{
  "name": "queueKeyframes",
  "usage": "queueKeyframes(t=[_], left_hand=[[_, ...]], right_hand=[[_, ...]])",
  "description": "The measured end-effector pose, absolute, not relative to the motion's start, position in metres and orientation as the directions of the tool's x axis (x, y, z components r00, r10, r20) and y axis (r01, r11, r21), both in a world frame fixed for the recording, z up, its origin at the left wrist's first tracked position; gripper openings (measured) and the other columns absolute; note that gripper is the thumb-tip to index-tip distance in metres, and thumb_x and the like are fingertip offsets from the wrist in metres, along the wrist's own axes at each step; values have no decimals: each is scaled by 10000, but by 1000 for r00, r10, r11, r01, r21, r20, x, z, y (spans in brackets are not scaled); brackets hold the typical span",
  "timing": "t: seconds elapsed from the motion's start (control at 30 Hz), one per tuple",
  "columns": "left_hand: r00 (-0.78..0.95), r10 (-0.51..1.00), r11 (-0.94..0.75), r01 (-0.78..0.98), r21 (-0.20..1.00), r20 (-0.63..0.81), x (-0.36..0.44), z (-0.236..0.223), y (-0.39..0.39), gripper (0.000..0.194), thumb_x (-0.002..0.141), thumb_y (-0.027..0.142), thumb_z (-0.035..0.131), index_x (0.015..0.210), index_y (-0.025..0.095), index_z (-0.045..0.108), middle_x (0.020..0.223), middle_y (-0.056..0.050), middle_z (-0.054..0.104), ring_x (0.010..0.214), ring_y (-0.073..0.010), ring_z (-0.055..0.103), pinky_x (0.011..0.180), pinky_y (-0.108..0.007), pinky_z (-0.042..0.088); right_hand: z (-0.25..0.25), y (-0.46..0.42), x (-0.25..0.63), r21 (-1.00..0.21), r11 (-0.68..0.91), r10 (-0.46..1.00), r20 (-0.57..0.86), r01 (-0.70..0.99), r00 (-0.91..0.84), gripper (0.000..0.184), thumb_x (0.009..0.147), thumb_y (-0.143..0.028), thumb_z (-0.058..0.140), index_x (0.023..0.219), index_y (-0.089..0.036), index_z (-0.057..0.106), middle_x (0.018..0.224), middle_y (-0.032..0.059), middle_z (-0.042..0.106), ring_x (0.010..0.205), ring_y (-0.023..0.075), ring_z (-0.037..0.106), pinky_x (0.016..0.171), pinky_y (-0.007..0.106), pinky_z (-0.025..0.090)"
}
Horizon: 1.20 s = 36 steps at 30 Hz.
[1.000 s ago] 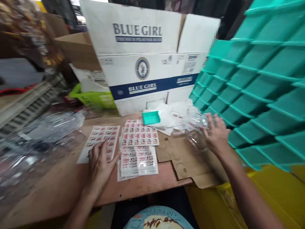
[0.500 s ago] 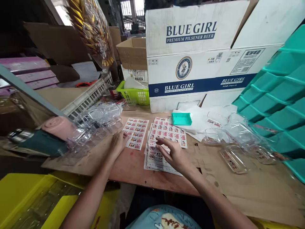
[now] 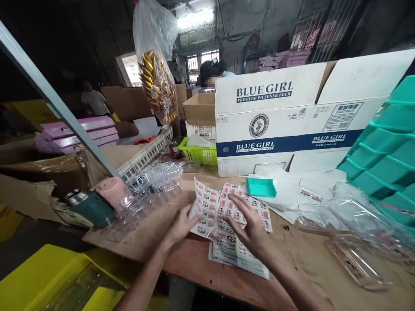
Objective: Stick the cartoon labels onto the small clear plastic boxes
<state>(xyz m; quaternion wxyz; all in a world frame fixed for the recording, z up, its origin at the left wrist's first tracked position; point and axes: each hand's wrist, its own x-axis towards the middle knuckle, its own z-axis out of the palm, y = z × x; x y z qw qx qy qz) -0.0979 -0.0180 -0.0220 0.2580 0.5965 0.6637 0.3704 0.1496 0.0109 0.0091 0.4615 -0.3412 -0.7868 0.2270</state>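
My left hand (image 3: 180,225) is closed on the left edge of a sticker sheet (image 3: 206,203), which is tilted up off the table and printed in rows of pink and black pictures. Above the other sheets, my right hand (image 3: 249,226) hovers with its fingers apart and nothing in them. Below it lies a pile of printed sheets (image 3: 240,259), with another sticker sheet (image 3: 264,216) partly hidden behind the hand. A small teal tray (image 3: 261,187) sits just beyond the sheets.
Clear plastic cases (image 3: 155,181) heap on the left beside a dark green flask (image 3: 92,211) and a pink cup (image 3: 113,190). More clear cases (image 3: 356,263) lie right. A white beer carton (image 3: 275,125) stands behind, near stacked teal bins (image 3: 385,142). A person (image 3: 210,71) is behind the carton.
The left sticker sheet was flat on the table and is now lifted at its left side in my left hand, moved toward the other sheets. My view has tilted up and shifted left.
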Motion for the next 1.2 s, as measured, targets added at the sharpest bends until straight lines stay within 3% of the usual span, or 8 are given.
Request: queueKeyframes(t=[0.07,0.13,0.23,0.37,0.6,0.77,1.03,1.2], left_hand=[[87,996,-63,386,920,31,-79,5,-34,398,758,382,757,1077,155,689,991,-66,726,902,-220,661,790,-303,524],[340,938,12,159,987,-66,-64,34,-45,395,720,358,807,1032,143,697,921,-50,727,823,-193,660,742,-282,520],[488,860,175,-8,985,-149,-53,56,-42,360,654,291,865,936,126,714,892,-57,741,777,-182,671,734,-289,531],[303,950,126,-159,979,-73,-45,36,-15,287,688,293,851,891,131,729,864,-41,747,732,-129,657,698,-226,516],[183,968,225,-327,918,-172,-6,-10,0,292,647,297,873,844,135,733,780,-23,744,649,-96,640,651,-192,496],[186,969,221,-355,908,-163,17,-19,-7,265,688,295,842,871,144,725,791,-19,728,663,-105,629,662,-214,495],[178,984,66,-234,970,-24,18,-17,-11,200,734,270,794,893,158,748,902,-26,691,863,-145,612,803,-229,471],[235,962,205,-282,937,-140,18,-22,-10,293,718,309,792,963,162,729,861,-34,707,770,-145,628,745,-254,496]], right_hand=[[29,24,159,-714,620,784,546,324,-296,885,746,-412,795,1504,-245,371,1517,163,435,1423,361,369,1146,597,321],[50,36,172,-847,488,842,393,212,-368,1023,649,-448,858,1513,-262,345,1522,157,429,1409,355,395,1126,565,373],[66,43,193,-987,150,845,103,48,-525,746,658,-449,848,1318,-234,576,1273,137,654,1126,301,652,908,445,570],[54,35,222,-997,-71,916,-80,39,-394,433,710,-490,796,971,-163,686,875,82,747,723,231,714,646,366,590],[7,17,228,-754,342,924,377,561,-56,276,852,-378,680,1044,-180,684,1036,127,695,1009,317,608,893,506,482],[-11,0,189,-533,609,763,595,587,-252,140,948,-285,573,943,-223,698,908,85,687,882,250,575,807,413,482],[-19,6,180,-721,547,829,536,425,-159,150,909,-319,629,862,-230,740,838,77,705,807,229,607,746,370,482],[-24,11,180,-833,452,890,444,319,-100,196,881,-349,642,754,-221,721,753,48,696,733,196,621,716,329,482]])
